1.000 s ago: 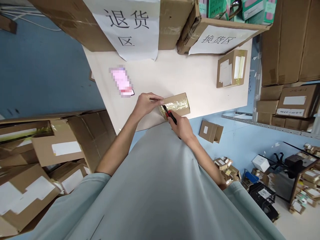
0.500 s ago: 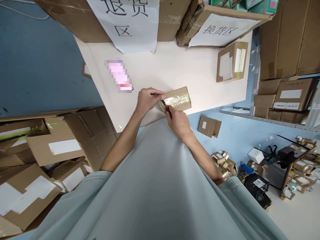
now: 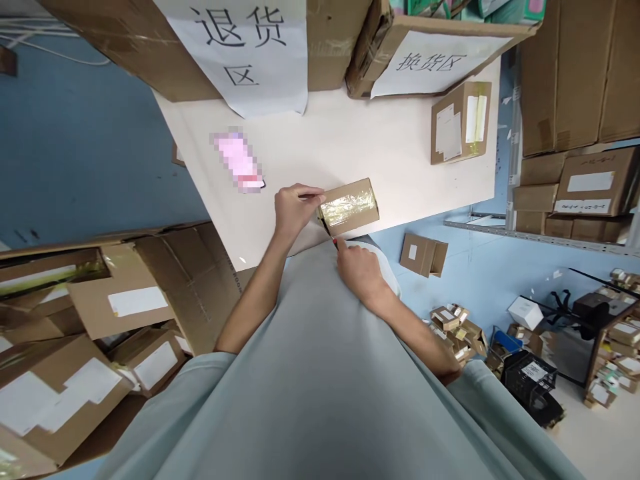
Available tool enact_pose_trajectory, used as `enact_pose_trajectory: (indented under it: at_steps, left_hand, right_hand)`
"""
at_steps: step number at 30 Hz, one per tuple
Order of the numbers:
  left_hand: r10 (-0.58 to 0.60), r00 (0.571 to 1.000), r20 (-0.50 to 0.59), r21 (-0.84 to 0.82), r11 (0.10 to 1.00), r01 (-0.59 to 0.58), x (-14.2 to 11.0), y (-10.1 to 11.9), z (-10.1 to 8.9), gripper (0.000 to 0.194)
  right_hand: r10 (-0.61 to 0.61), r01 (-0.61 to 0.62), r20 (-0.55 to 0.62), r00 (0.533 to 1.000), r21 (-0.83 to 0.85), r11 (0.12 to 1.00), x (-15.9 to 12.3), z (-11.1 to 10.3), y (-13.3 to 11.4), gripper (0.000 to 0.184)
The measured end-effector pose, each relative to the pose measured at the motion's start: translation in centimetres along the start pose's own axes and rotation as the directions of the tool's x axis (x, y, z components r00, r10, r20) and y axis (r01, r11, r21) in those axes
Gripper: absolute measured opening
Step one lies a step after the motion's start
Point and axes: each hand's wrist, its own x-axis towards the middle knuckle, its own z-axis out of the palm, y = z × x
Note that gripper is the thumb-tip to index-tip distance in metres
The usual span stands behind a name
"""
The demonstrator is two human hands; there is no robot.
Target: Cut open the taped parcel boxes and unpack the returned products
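A small cardboard box (image 3: 351, 205) with clear yellowish tape across its top lies near the front edge of the white table (image 3: 300, 157). My left hand (image 3: 296, 210) is at the box's left end, its fingers and thumb closed on the edge there. Wrapped in my right hand (image 3: 361, 270), close against my shirt, is a utility knife (image 3: 335, 241) showing a bit of red. Its dark blade slants up to the lower left corner of the box. Most of the handle is hidden by my fingers.
A blurred-out pink phone-like object (image 3: 237, 161) lies at the table's left. Behind stand two large cartons with paper signs (image 3: 250, 60) (image 3: 440, 63). A labelled box (image 3: 460, 123) sits at the right. Piled cartons (image 3: 115, 300) fill the left; more parcels (image 3: 457, 327) lie on the floor.
My right hand has drawn the knife back towards my body, away from the top of the box to its left end. My left hand stays on the box. The view has shifted slightly.
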Motion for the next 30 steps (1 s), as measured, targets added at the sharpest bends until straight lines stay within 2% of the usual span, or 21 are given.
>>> enact_pose_trajectory:
  at_steps: [3,7,10,12,14,16,19,21,24,30]
  left_hand:
    - [0.006,1.000,0.025,0.000,1.000,-0.006,0.3,0.0,-0.2,0.014]
    - [0.028,0.999,0.043,-0.017,0.999,-0.027,0.3,-0.3,-0.5,0.016]
    - [0.040,0.997,0.060,0.023,0.999,-0.042,-0.2,-0.2,-0.7,0.019]
    - [0.077,0.996,0.049,0.093,0.992,-0.081,-0.8,0.4,-0.4,0.023]
    - [0.157,0.987,0.032,0.189,0.969,-0.161,-1.5,1.4,0.5,0.029]
    - [0.266,0.962,0.069,0.269,0.923,-0.275,-2.2,2.3,2.0,0.031]
    - [0.400,0.888,0.228,0.309,0.835,-0.455,-2.6,2.8,5.1,0.031]
    - [0.435,0.846,0.307,0.338,0.781,-0.525,-2.6,2.5,6.9,0.034]
    - [0.446,0.827,0.342,0.412,0.720,-0.559,-2.4,1.4,8.4,0.040]
    - [0.473,0.808,0.352,0.449,0.672,-0.589,-2.6,0.1,8.6,0.041]
  right_hand:
    - [-0.034,0.034,-0.015,0.999,-0.012,0.999,0.0,0.5,0.5,0.055]
    - [-0.054,0.055,-0.030,0.998,0.030,0.998,-0.8,-0.1,1.8,0.054]
    - [-0.055,0.072,-0.127,0.990,0.133,0.989,-1.3,-1.0,4.1,0.052]
    - [-0.014,0.063,-0.222,0.975,0.216,0.974,-1.1,-1.4,6.2,0.052]
    - [0.050,0.044,-0.307,0.950,0.292,0.955,-0.4,-1.5,8.4,0.052]
    - [0.097,0.047,-0.381,0.920,0.351,0.935,0.5,-1.4,10.4,0.051]
    - [0.097,0.104,-0.455,0.885,0.397,0.912,1.7,-1.2,12.4,0.047]
    - [0.081,0.131,-0.469,0.880,0.404,0.905,2.4,-1.2,12.9,0.044]
    - [0.056,0.148,-0.456,0.888,0.398,0.905,3.2,-1.5,13.0,0.043]
    - [0.026,0.133,-0.400,0.916,0.363,0.922,4.7,-2.3,12.3,0.044]
